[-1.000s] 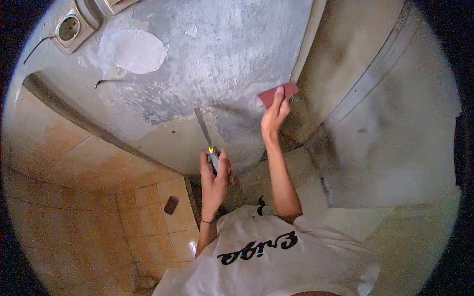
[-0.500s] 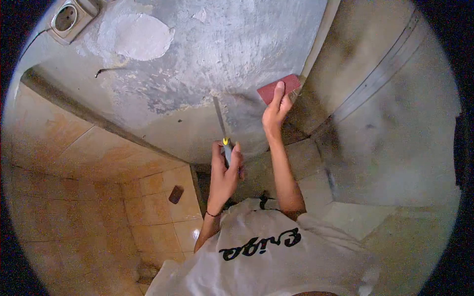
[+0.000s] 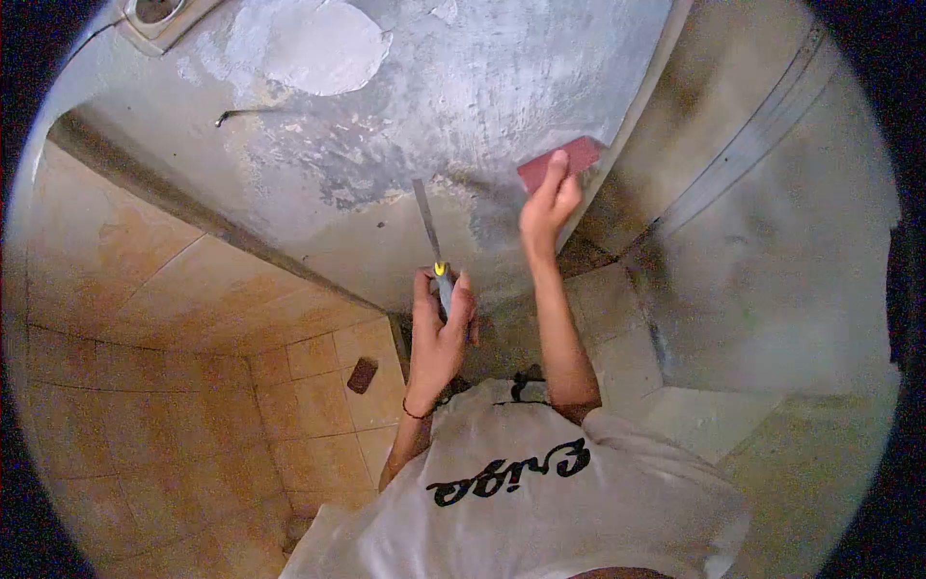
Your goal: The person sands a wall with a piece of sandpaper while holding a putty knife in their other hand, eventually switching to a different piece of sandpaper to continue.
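The left hand (image 3: 439,345) grasps the tool (image 3: 439,267), to me stiff-looking, by its handle (image 3: 446,292). The right hand (image 3: 547,212) holds sandpaper (image 3: 581,157), probably flexible, best gripped mid-sheet.

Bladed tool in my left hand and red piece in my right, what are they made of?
Bladed tool: blade probably metal, dull grey, straight; handle likely smooth plastic, grey and yellow. Red piece: perhaps sandpaper, from its flat, matte face.

Right grip (image 3: 550,210) closed, above left grip (image 3: 441,338)
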Demonstrator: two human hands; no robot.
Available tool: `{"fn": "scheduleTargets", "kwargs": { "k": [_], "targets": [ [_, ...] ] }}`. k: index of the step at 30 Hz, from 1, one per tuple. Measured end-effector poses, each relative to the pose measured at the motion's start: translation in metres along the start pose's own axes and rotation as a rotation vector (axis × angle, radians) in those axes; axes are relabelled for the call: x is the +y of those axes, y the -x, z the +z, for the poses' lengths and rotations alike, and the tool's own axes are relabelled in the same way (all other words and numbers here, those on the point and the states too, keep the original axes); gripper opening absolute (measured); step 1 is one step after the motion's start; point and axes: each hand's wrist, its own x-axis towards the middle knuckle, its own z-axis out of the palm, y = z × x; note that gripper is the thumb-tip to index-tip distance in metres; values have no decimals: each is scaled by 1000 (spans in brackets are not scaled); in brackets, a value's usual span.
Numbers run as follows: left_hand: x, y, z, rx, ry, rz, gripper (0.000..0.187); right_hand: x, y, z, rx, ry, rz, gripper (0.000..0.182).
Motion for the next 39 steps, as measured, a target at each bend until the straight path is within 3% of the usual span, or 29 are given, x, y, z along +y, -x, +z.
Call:
{"fn": "scheduleTargets", "kwargs": {
  "k": [4,6,9,15,18,23,26,29,31,32,34,35,37,39],
  "targets": [
    [2,1,-11,-11,-34,18,19,-12,11,15,-28,-60,6,51],
    [-2,0,-17,-33,-40,43,18,-22,30,29,-182,-35,-140,48],
    [1,0,-27,-38,-24,-1,18,-31,38,33,-247,41,-220,47],
    [3,1,-55,-37,5,37,19,-33,32,33,-147,63,-77,45],
    [8,4,-66,-79,-37,7,19,-46,68,60,-312,56,-294,44],
    [10,16,-80,-105,-75,60,20,-42,69,59,-290,56,-198,47],
    [5,17,-93,-107,-76,92,20,-43,56,54,-121,-35,-31,47],
    [2,15,-99,-106,-76,90,19,-49,71,59,-179,102,-84,47],
    [1,14,-101,-116,-58,89,19,-55,98,82,-303,31,-281,46],
    [1,14,-101,-98,-24,84,19,-54,102,87,-294,43,-281,46],
    [4,15,-101,-94,10,72,19,-51,102,94,-312,62,-540,47],
    [7,14,-100,-92,27,65,19,-49,100,87,-306,71,-548,47],
    [11,14,-101,-90,49,59,19,-45,90,64,-324,159,-156,47],
    [12,15,-102,-84,42,78,19,-45,77,55,-300,125,-149,47]
  ]
}}
